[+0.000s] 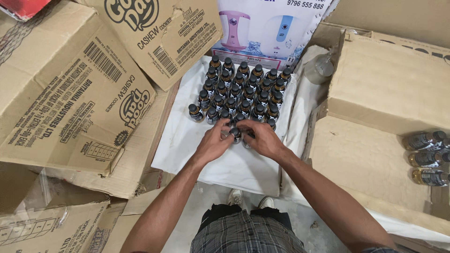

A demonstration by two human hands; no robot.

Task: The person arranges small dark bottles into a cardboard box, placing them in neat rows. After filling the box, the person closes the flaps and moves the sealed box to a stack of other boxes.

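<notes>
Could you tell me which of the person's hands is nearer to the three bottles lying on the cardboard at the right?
The right hand is nearer to the three lying bottles, though well apart from them. The left hand sits farther away; both hands rest on the standing bottles.

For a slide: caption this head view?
Both hands, left hand and right hand, set small dark-capped bottles in rows on white cloth.

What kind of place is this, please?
Probably a storeroom or packing area. Large cardboard cartons lie all around, and both hands set small dark-capped bottles in rows on a white sheet on the floor.
</notes>
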